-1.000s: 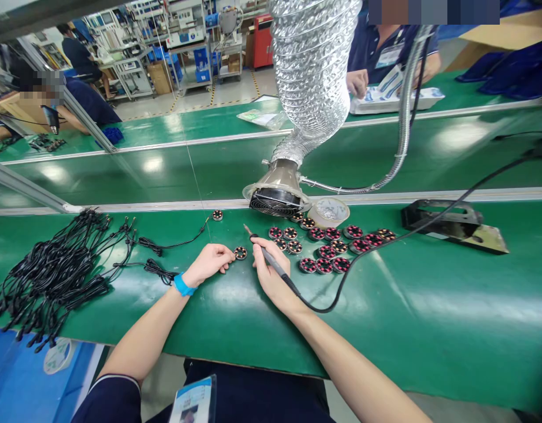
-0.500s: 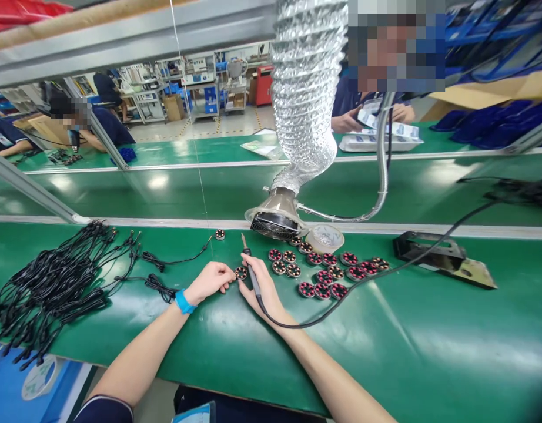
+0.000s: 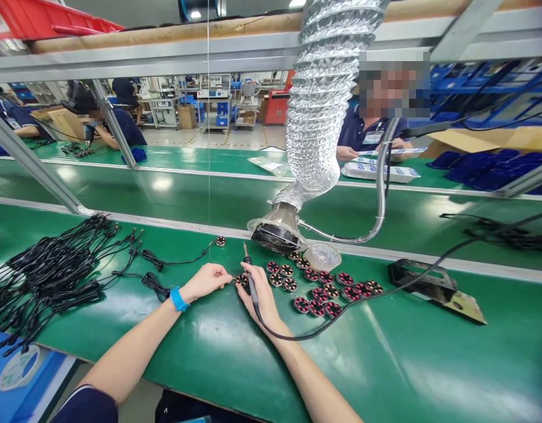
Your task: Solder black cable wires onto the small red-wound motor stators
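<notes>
My right hand (image 3: 262, 294) is closed around a soldering iron (image 3: 252, 286), its tip pointing up and away from me. The thumb and fingers of that hand also rest at a small round motor stator (image 3: 241, 281) with dark coils. To the left, my left hand (image 3: 209, 281) is closed in a pinch, fingertips right beside the stator's left edge. Whatever is between those fingertips is too small to make out. A blue band (image 3: 179, 299) is on my left wrist. Another stator (image 3: 220, 241) lies farther back, near the end of a black cable (image 3: 183, 262).
Several red-and-black stators (image 3: 317, 308) lie right of my hands, near a tape roll (image 3: 324, 257). A fume extractor nozzle (image 3: 277, 229) hangs above. Black cables (image 3: 54, 270) are heaped left. A metal stand (image 3: 430, 285) sits right. Across the bench, a co-worker (image 3: 370, 135) handles white sheets.
The camera view has tilted and shifted. My left fingertips have drawn slightly away from the stator. The right hand still holds the iron. The co-worker opposite has shifted the sheets.
</notes>
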Available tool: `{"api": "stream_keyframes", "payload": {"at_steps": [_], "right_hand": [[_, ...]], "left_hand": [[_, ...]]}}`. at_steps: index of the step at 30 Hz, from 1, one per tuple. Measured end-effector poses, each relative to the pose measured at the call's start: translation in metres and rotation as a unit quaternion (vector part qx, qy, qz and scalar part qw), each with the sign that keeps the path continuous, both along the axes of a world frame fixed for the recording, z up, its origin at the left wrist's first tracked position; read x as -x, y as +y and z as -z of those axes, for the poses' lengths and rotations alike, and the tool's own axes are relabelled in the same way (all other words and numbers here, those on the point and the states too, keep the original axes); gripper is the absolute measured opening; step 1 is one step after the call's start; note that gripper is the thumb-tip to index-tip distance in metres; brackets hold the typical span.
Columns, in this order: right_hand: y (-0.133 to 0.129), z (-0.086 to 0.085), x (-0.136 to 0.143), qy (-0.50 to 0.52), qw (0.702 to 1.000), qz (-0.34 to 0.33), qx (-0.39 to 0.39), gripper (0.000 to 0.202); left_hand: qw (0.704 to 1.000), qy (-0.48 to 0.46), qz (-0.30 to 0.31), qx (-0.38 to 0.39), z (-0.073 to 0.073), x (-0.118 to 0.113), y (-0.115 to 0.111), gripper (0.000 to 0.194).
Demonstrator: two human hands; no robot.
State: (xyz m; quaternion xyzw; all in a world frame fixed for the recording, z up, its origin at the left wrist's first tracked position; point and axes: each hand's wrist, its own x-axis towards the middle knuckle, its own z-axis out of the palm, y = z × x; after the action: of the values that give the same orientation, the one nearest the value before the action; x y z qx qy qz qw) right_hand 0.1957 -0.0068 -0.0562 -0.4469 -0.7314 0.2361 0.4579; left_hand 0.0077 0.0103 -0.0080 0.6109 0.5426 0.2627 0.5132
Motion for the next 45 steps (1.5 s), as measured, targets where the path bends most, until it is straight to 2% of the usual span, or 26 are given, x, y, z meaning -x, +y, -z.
{"api": "stream_keyframes", "payload": {"at_steps": [4, 8, 18, 25, 31, 35, 40, 45], "right_hand": [[-0.002, -0.001, -0.001, -0.002, 1.000, 0.008, 0.005, 0.049], [-0.001, -0.001, -0.001, -0.008, 1.000, 0.008, 0.001, 0.049], [-0.006, -0.002, 0.000, -0.013, 1.000, 0.000, -0.001, 0.052], [-0.006, -0.003, 0.001, -0.014, 0.999, -0.024, -0.038, 0.050], [-0.006, -0.001, 0.003, 0.005, 0.997, -0.051, -0.050, 0.046], [-0.006, 0.000, 0.004, 0.013, 0.997, -0.047, -0.057, 0.045], [-0.006, -0.001, 0.004, 0.004, 0.997, -0.045, -0.066, 0.044], [-0.011, -0.003, 0.009, 0.014, 0.997, -0.027, -0.067, 0.043]], "left_hand": [[0.998, -0.036, -0.012, 0.040, -0.004, 0.002, 0.001, 0.029], [0.998, -0.051, -0.015, 0.045, -0.004, 0.003, 0.001, 0.024], [0.998, -0.056, -0.041, 0.003, 0.016, -0.004, 0.000, 0.025], [1.000, -0.016, -0.023, -0.012, 0.009, -0.002, -0.002, 0.026], [0.995, -0.052, 0.019, 0.080, 0.001, 0.001, -0.001, 0.039], [0.995, -0.055, 0.024, 0.084, -0.001, -0.001, -0.003, 0.041], [0.995, -0.058, 0.029, 0.072, 0.001, -0.007, -0.007, 0.029], [0.989, -0.123, -0.004, 0.085, 0.009, -0.009, -0.005, 0.033]]}}
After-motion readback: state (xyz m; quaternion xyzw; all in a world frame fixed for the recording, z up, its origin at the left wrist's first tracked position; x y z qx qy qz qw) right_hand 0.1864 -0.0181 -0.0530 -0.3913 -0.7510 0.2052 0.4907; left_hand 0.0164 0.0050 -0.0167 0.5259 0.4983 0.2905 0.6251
